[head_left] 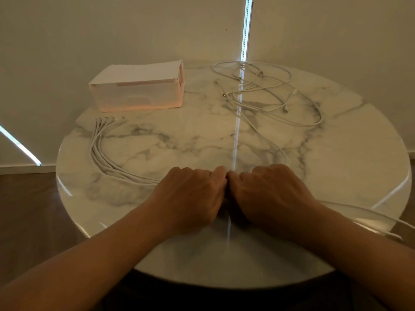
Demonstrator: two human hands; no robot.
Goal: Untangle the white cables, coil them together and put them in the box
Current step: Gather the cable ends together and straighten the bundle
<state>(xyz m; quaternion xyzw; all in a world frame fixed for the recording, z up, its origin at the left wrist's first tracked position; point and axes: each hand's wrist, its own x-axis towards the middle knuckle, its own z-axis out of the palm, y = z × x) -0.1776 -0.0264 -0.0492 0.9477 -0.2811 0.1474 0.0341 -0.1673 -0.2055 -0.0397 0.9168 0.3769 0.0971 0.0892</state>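
Observation:
My left hand (190, 198) and my right hand (269, 194) sit knuckle to knuckle at the near middle of the round marble table (202, 142), fingers curled down. A bundle of several straightened white cables (101, 153) runs from plug ends near the box, curves along the left side and passes under my left hand, which grips it. The bundle comes out again past my right wrist as white cable (363, 213) trailing over the table's right edge. A loose tangle of white cables (269, 90) lies at the far right. The translucent pinkish box (137, 90) stands at the far left.
A pale wall stands close behind the table. A bright vertical light strip (246, 30) on the wall reflects down the tabletop. Dark wooden floor shows to the left and below.

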